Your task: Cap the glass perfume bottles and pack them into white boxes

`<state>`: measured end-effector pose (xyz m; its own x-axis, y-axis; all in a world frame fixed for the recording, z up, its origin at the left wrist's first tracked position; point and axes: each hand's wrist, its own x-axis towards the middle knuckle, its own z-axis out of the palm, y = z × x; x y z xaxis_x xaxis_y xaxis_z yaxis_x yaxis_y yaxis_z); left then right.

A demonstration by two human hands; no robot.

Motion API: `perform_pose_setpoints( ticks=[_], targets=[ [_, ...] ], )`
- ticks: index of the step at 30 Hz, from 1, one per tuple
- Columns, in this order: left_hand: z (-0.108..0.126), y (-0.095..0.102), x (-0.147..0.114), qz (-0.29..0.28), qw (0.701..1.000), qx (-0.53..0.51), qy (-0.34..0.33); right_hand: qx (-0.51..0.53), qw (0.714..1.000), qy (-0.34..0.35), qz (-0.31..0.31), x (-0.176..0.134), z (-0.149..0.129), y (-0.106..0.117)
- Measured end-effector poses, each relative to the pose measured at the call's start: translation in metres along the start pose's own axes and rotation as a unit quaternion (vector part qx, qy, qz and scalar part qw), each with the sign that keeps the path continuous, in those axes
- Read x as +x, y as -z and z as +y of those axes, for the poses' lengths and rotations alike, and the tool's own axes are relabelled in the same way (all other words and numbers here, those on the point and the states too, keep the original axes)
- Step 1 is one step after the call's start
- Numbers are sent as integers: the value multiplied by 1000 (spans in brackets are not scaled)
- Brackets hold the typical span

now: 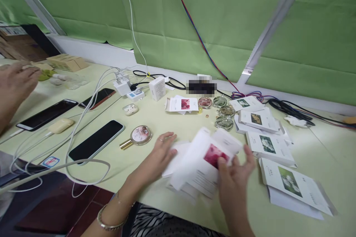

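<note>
My right hand [236, 177] grips a flattened white carton [191, 159] printed with a pink-red flower picture, its thumb on the front. The carton is tilted and slightly blurred, with its flaps standing out. My left hand [161, 155] lies open at the carton's left, fingers stretched above another white flat carton [176, 155]. More white carton parts show below, partly hidden. Left of that hand lies a round glass bottle [141, 135] with a flower label and a gold cap. Behind the cartons are several round glass bottles [224, 123] with coloured contents.
White cartons with flower pictures [292, 185] lie in a row at the right. Phones [97, 142], white cables [83, 118] and a power adapter [122, 86] occupy the left. Black cables [289, 109] run along the wall. Another person's hand [19, 85] is at far left.
</note>
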<state>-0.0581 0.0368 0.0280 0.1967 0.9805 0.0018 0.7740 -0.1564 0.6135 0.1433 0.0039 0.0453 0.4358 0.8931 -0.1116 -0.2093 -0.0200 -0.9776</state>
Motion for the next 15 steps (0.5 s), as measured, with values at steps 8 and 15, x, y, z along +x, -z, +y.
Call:
perform_pose_setpoints(
  ticks=[8,15],
  targets=[
    [18,15,-35,7,997,-70,-26,-216,969,61,-101,4,36,-46],
    [14,-9,-21,-168,971,144,-92,-609,735,205,-216,-14,31,-17]
  ],
)
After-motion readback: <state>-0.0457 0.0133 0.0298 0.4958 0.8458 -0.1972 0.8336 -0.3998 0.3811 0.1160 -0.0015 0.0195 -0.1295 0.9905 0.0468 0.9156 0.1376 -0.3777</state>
